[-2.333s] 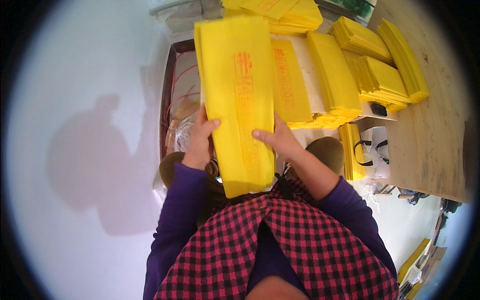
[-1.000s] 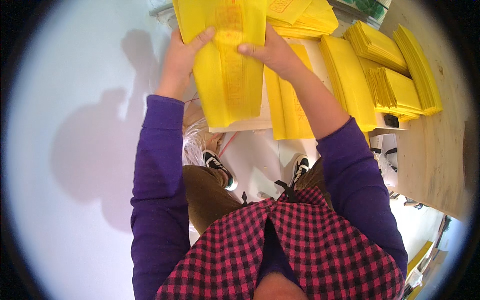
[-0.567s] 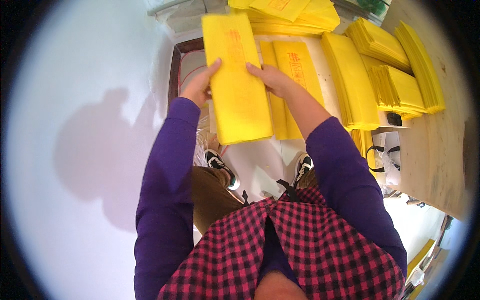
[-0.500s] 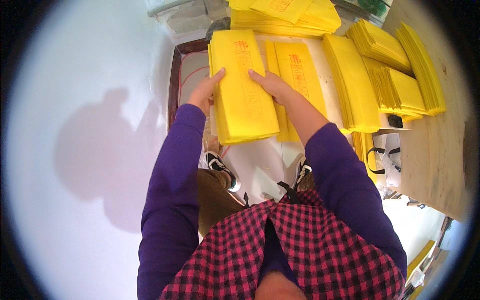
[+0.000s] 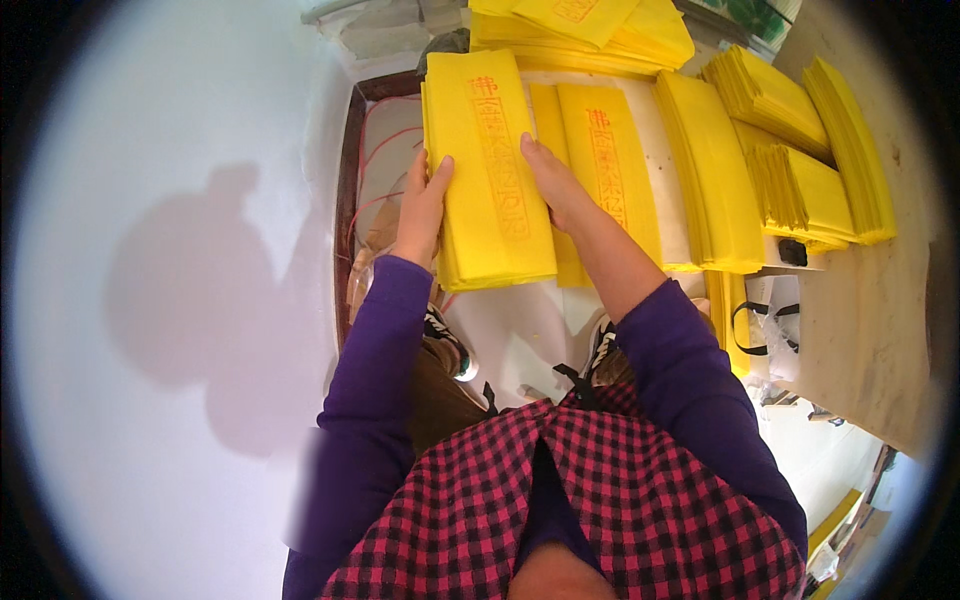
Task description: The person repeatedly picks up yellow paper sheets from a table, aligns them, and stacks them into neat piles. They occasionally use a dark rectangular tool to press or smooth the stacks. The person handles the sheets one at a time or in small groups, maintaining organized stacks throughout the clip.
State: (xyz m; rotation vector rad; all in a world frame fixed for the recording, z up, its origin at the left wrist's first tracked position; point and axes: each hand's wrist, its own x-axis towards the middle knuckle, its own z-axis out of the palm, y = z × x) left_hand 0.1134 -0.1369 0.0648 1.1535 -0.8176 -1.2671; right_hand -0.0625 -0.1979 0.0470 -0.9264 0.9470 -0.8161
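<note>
A long, thick stack of yellow paper sheets (image 5: 490, 170) with red print down its top face is between my two hands. My left hand (image 5: 424, 205) grips the stack's left edge, its thumb beside the upper face and its fingers partly hidden behind. On the opposite edge, my right hand (image 5: 560, 188) closes on the same stack, thumb on top and the other fingers out of sight below. Just right of it, partly under my right forearm, lies another printed yellow stack (image 5: 608, 150) on the pale work surface.
Farther right, a tall yellow stack (image 5: 708, 170) stands near several folded yellow bundles (image 5: 800, 190). At the back lies a broad yellow pile (image 5: 590, 40). A small black object (image 5: 792, 252) sits at the board's edge. A white wall (image 5: 180, 480) runs along my left, with red cord (image 5: 385, 145) beside the dark frame.
My left hand has shifted along the left edge, its fingers now straighter and more visible. My right hand has slid slightly toward the stack's right edge. The stack is still held.
</note>
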